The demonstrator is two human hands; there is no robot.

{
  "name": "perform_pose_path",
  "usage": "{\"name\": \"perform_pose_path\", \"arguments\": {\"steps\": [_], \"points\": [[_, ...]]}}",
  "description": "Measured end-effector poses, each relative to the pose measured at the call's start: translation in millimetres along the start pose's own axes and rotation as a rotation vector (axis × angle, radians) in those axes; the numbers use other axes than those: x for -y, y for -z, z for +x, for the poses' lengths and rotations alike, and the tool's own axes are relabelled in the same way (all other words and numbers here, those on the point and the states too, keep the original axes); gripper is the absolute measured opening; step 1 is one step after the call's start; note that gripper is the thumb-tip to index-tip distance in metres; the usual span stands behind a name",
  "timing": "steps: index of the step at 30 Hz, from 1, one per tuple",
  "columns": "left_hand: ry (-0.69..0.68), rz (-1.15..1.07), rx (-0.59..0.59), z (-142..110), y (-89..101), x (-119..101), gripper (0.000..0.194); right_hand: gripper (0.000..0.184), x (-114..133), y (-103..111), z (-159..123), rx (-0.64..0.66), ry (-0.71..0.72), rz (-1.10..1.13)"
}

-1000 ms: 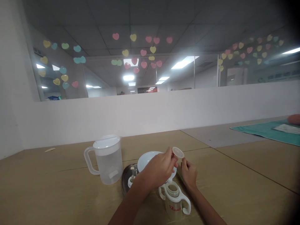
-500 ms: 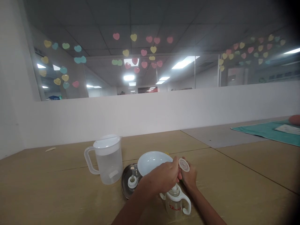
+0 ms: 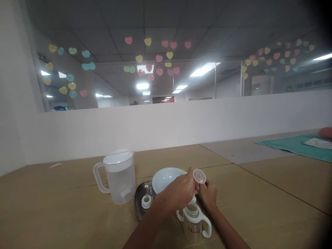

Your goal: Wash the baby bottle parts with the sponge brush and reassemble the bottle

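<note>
My left hand (image 3: 178, 192) and my right hand (image 3: 209, 194) meet over an open baby bottle with two white handles (image 3: 193, 224). Between them they pinch a small translucent round disc (image 3: 199, 176), tilted on edge just above the bottle's mouth. Left-hand fingertips are on the disc's left rim; the curled fingers of my right hand touch its lower right. Just behind my hands sits a white bowl (image 3: 164, 177). A round steel tray (image 3: 139, 204) to its left carries a small white bottle nipple piece (image 3: 146, 202).
A lidded clear plastic pitcher (image 3: 119, 177) stands left of the tray on the wooden table (image 3: 64, 214). A teal mat (image 3: 293, 145) lies at the far right. A small flat wooden stick (image 3: 55, 165) lies far left. A white partition wall (image 3: 166, 124) runs behind.
The disc dropped from its raised position toward the bottle and my right hand, then rose slightly. Both hands stayed close together over the bottle.
</note>
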State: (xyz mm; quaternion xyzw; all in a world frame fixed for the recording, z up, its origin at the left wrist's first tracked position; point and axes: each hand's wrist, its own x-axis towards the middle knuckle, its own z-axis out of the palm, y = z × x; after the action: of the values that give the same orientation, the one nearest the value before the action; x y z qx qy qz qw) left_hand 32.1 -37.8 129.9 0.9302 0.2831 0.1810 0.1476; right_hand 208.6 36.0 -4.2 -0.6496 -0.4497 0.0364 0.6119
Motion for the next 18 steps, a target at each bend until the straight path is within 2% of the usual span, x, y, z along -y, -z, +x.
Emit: {"name": "perform_pose_path", "arguments": {"steps": [6,13,18], "points": [[0.017,-0.015,-0.001,0.2,2.8,0.4,0.014,0.051,-1.4,-1.6,-1.0,0.023,0.024,0.003],[-0.044,0.137,0.002,4.6,-2.3,7.5,0.017,0.053,-1.8,-2.0,-1.2,0.022,0.032,-0.003],[-0.052,0.144,0.018,3.8,-5.1,12.3,0.014,0.054,-3.2,-3.8,-0.4,0.013,0.027,-0.008]]}}
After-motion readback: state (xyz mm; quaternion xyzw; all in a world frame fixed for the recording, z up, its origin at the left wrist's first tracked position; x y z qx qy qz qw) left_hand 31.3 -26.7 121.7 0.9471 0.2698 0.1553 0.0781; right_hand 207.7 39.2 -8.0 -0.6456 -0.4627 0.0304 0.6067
